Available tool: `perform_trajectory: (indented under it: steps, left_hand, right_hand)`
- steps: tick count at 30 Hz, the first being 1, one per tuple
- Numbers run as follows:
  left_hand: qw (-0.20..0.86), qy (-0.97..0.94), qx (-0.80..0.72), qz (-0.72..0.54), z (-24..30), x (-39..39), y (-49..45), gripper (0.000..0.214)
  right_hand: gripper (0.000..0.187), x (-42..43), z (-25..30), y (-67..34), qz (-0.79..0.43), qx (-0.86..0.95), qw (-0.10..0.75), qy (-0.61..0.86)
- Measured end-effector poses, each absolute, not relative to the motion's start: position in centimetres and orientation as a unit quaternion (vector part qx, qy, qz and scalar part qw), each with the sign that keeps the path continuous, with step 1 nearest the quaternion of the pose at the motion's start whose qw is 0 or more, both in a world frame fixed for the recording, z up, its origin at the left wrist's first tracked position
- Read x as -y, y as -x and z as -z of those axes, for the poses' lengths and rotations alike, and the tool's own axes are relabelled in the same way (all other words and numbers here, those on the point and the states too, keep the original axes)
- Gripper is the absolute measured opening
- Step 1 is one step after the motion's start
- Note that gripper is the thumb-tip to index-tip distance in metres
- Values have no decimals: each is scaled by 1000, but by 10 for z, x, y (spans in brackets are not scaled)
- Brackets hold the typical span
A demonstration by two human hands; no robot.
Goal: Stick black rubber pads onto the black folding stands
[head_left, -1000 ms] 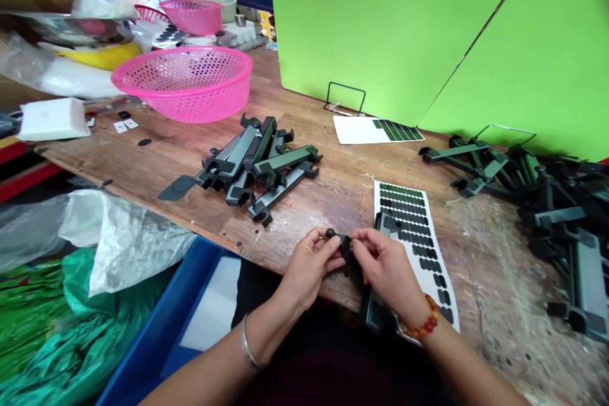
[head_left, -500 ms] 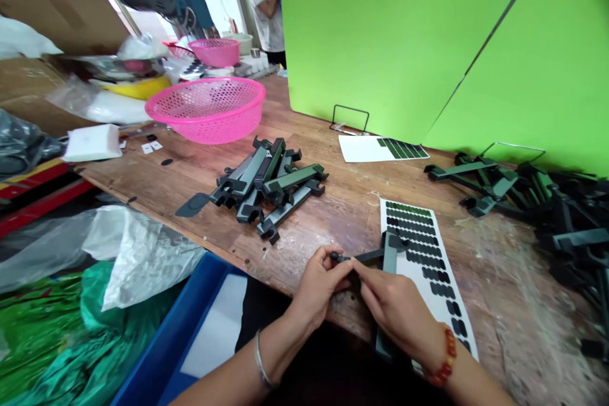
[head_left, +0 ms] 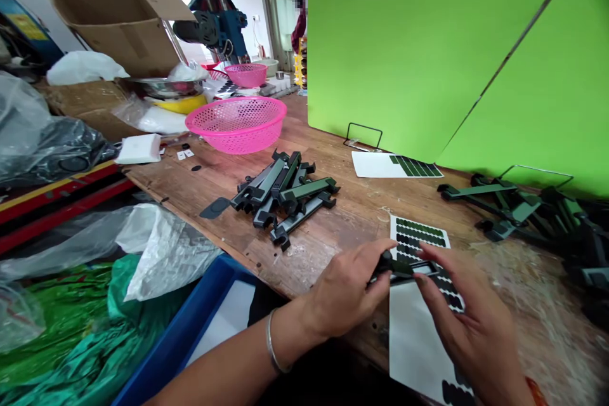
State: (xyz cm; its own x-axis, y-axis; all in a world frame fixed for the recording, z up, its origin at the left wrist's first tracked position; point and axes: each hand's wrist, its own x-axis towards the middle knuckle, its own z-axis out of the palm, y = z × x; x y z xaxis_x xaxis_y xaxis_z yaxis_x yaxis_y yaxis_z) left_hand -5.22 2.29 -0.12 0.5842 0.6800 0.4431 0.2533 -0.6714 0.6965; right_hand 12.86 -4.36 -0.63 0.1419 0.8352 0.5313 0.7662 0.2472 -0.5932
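our left hand [head_left: 347, 292] is curled around one end of a dark plastic bar [head_left: 400, 268], thumb and fingertips pinched on it. our right hand [head_left: 469, 323] is spread almost flat, with its fingertips [head_left: 425, 277] resting on the bar's other end; we cannot tell whether the thumb grips underneath. the bar lies across the sticker sheet [head_left: 412, 342], a white sheet with rows of dark oval pads, near the front edge of the wooden bench [head_left: 342, 222].

from our hands, a pile of similar bars [head_left: 285, 193] sits at about 10 o'clock, well apart. further along the same line is a pink basket [head_left: 238, 124]. a second sheet [head_left: 380, 165] lies at 12 o'clock against the green screen [head_left: 404, 44]. more dark parts [head_left: 514, 209] are heaped at 2 o'clock. a blue bin [head_left: 190, 330] sits below the bench edge at 8 o'clock.
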Motion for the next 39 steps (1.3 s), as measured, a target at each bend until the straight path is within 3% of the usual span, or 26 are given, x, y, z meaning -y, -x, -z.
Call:
perform_trajectory:
  steps: [4,9,11,16,19,23,25,30,35,37,39]
  left_hand:
    - [305,-851,-290,-313,22,-26,58,48]
    - [345,-820,-375,-261,37,-26,89,79]
    - [387,-785,-422,-235,45,-24,101,78]
    - [461,-706,-481,-241,64,-15,109,39]
    - [487,-675,-490,-259,67,-12,107,46]
    - [512,-660,-484,-261,63,-14,107,54]
    - [516,-662,-479,-258,61,-15,108,53]
    - [501,-668,-487,-258,61,-15,109,50]
    - [501,-664,-489,-264,64,-14,109,52]
    - [505,-660,-487,-270,65,-14,109,51]
    - [508,-656,-488,-270,66,-15,110,51]
  right_hand:
    - [44,29,32,-126,-174,637,411,628]
    - [48,24,44,-123,-309,621,355,627]
    - [50,20,32,-121,-309,630,358,616]
    - [51,-9,-28,-105,-245,672,412,564]
    - [55,-35,-45,-86,-223,729,367,532]
    - [63,-56,-19,-66,-282,793,152,517]
    - [62,-57,-4,-63,-287,801,101,515]
    - [66,-58,-20,-71,-334,796,100,495]
    - [63,-62,-52,-75,-265,802,195,498]
    - [63,-58,-39,-70,-221,806,170,522]
    - [65,-53,-15,-62,-221,807,86,541]
